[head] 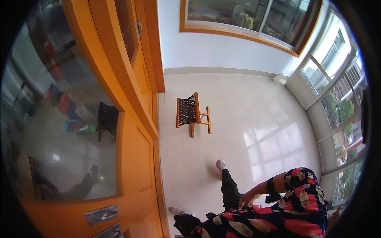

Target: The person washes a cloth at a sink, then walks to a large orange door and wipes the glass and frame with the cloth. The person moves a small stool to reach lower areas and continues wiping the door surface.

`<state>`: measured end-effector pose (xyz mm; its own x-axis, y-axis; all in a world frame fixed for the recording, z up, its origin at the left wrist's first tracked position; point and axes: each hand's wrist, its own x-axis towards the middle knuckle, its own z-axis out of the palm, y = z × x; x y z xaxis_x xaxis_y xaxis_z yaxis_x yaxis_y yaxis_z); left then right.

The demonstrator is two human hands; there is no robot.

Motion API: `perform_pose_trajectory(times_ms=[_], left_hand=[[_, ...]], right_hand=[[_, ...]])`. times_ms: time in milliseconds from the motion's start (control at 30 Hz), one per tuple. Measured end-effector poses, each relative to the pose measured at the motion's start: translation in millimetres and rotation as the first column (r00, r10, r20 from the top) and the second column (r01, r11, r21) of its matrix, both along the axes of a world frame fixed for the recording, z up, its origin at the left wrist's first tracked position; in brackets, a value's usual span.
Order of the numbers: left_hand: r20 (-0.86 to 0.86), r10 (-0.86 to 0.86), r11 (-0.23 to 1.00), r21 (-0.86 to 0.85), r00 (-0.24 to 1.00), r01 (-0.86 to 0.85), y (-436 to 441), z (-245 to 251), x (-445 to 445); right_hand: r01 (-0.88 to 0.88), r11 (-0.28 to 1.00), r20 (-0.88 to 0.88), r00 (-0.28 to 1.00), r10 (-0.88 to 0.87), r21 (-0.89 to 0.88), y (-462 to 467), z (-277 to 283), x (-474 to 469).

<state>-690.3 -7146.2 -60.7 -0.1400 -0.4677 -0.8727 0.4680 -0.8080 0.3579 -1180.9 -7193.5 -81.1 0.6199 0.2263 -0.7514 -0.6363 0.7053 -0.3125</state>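
My right hand (249, 198) hangs beside my black trousers (230, 187), close to the hem of my patterned shirt (268, 221). Its fingers point downward, and I cannot see whether anything lies within them. Black straps circle that arm, with a small black device (273, 198) below the forearm. My left hand is out of view. Ahead on the pale tiled floor stands a small wooden stool (188, 110) with a black woven seat, apart from my hand. One light shoe (221, 164) is forward, and another shoe (176, 210) shows farther left.
An orange wooden door (138, 166) with a glass pane fills the left side. Behind or reflected in that glass are a green bottle (86, 129) and a dark stool (107, 118). A wood-framed window (223, 17) and tall glazed panels (323, 116) bound the room.
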Motion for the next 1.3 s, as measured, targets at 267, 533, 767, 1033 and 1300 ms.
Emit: perform_pose_trajectory(times_ms=[267, 533, 767, 1033, 1300], left_hand=[[-0.009, 0.254, 0.946, 0.208, 0.967, -0.247, -7, -87, -109], [-0.111, 0.384, 0.905, 0.240, 0.917, -0.350, -24, -218, -157], [-0.191, 0.370, 0.911, 0.266, 0.909, -0.314, -29, -336, -229], [0.090, 0.499, 0.838, 0.204, 0.862, -0.507, -10, -334, -249], [0.527, 0.652, 0.691, -0.115, 0.546, -0.714, 11, -274, -155]], right_hand=[[-0.557, 0.638, -0.469, 0.821, 0.326, -0.532, -250, -219, -31], [-0.086, 0.095, -0.125, 0.475, -0.871, -0.992, -544, -322, -21], [0.001, 0.121, -0.113, 0.356, -0.927, -0.993, -586, -325, -6], [0.086, 0.194, -0.131, 0.475, -0.870, -0.977, -523, -281, 13], [-0.292, 0.595, -0.449, 0.884, -0.132, -0.749, -335, -226, 6]])
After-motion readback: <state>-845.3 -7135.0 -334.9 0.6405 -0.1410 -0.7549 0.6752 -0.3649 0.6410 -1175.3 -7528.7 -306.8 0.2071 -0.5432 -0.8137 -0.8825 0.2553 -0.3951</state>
